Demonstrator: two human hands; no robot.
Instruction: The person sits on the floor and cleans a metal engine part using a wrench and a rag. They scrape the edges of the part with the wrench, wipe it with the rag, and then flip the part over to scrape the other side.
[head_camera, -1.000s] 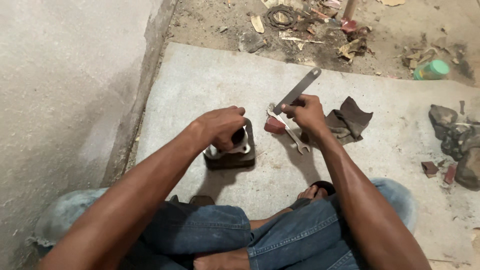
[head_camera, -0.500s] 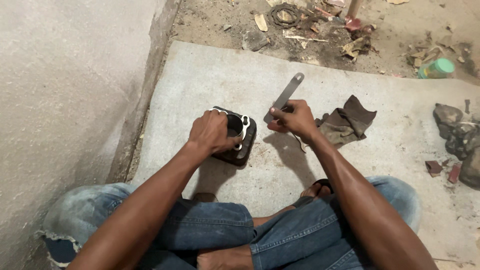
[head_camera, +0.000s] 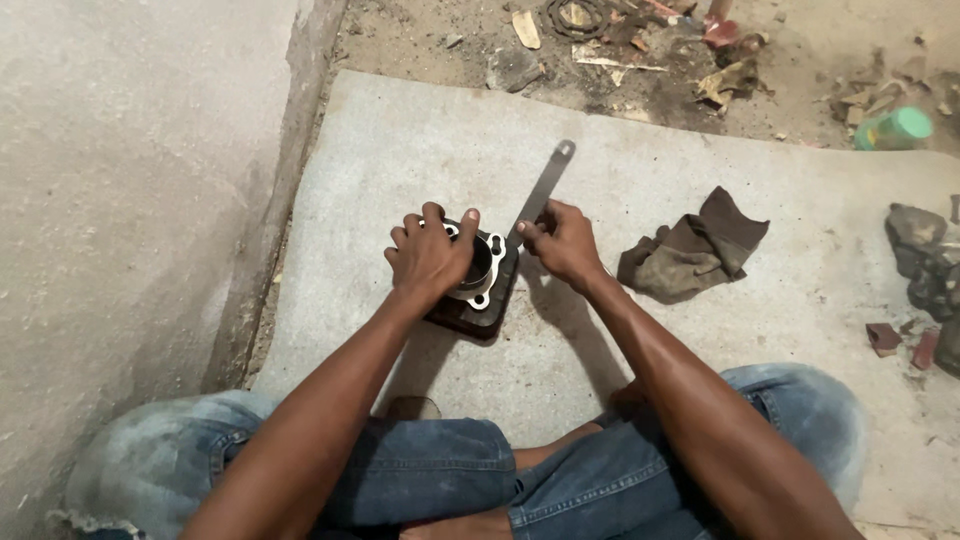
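Observation:
I sit cross-legged on a grey concrete slab (head_camera: 420, 150). My left hand (head_camera: 428, 258) grips a dark engine cylinder block (head_camera: 488, 290) that has a round bore and a pale metal top face. It rests on the slab just in front of my knees. My right hand (head_camera: 563, 243) holds a flat grey metal strip (head_camera: 542, 190) with a hole at its far end. The strip's near end rests at the right edge of the block, and the rest slants up and away from me.
A crumpled brown rag (head_camera: 692, 252) lies right of my right hand. A concrete wall (head_camera: 140, 200) rises on the left. Dirt with scraps and a toothed ring (head_camera: 572, 18) lies beyond the slab. A green-capped bottle (head_camera: 893, 128) and dark engine parts (head_camera: 925, 270) sit at right.
The left hand has shifted the block and regripped its top. The right hand with the metal strip moved left, from above the wrench and red piece to the block's edge; those two are no longer visible.

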